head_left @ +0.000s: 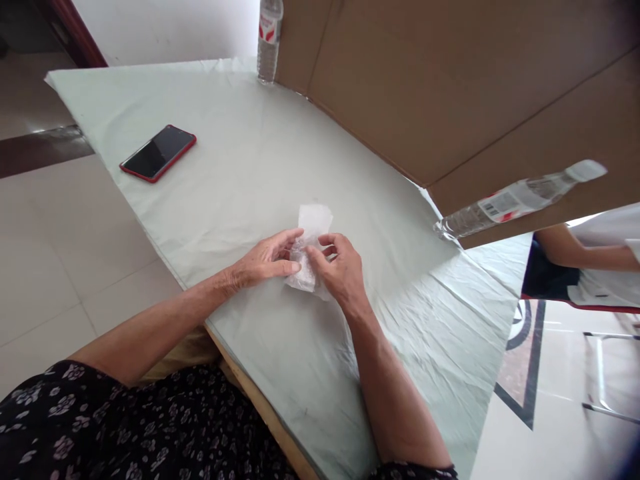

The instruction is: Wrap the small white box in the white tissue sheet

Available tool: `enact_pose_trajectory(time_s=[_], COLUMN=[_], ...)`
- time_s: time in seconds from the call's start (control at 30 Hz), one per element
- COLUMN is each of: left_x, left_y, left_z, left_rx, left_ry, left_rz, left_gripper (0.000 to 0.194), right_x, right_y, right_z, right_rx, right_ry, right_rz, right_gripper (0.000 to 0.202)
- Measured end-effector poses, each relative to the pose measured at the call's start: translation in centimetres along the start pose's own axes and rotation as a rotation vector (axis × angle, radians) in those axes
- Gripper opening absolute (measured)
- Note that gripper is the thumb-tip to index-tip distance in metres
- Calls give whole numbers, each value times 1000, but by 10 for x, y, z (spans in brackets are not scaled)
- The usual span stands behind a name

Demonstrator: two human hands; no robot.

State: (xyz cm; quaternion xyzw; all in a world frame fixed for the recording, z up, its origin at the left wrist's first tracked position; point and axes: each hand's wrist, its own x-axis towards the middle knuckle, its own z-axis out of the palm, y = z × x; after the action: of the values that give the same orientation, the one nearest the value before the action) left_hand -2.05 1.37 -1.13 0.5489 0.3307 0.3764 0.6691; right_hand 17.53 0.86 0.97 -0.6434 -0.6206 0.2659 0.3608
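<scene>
A small translucent white plastic wrap (315,219), crinkled like a bag or bubble wrap, lies on the pale green tablecloth (240,167) near the table's front edge. From the left, my left hand (273,257) touches its side, thumb and fingers apart. On the other side, my right hand (337,263) rests over the wrap's right edge, its fingers curved and spread with the thumb on the plastic. Whether anything is inside the wrap cannot be made out.
A phone with a red case (159,153) lies at the left. Brown cardboard (400,87) stands along the far side, with one water bottle (269,43) at its left end and another bottle (515,200) at its right. Another person's arm (580,252) shows at the right.
</scene>
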Motion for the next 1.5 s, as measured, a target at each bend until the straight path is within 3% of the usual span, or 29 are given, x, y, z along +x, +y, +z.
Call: enact_pose_trajectory(time_s=[0.07,0.17,0.3,0.4,0.63,0.8,0.97,1.07,1.13,1.27,1.5], left_x=[2,3,1,-1,3,5,8,7,5,-2,-11], left_y=[0,0,1,1,-3,-4,-8,-9,-7,0,17], left_z=[0,2,5,6,3,-6,-18,-19,-17,-8,14], left_rx=[3,70,421,610,628,649,822,837,836,938,1077], left_ry=[25,82,301,357,368,542,692,709,728,667,268], left_rz=[14,25,164,243,214,189,170,139,156,385,667], left_gripper=[86,76,53,44,13,6,4,9,18,30,43], right_x=[2,6,8,7,7,20,32,27,21,12,8], right_y=[6,17,25,25,26,39,52,48,38,21,28], right_z=[-1,-5,-4,-1,2,-2,-7,-13,-18,-20,-10], right_rx=[30,207,496,581,621,687,598,427,347,330,338], right_ry=[20,45,54,32,55,210,334,427,411,238,86], right_rz=[12,71,166,168,121,184,162,43,-64,-155,-61], right_gripper=[18,18,21,22,22,28,25,25,22,20,32])
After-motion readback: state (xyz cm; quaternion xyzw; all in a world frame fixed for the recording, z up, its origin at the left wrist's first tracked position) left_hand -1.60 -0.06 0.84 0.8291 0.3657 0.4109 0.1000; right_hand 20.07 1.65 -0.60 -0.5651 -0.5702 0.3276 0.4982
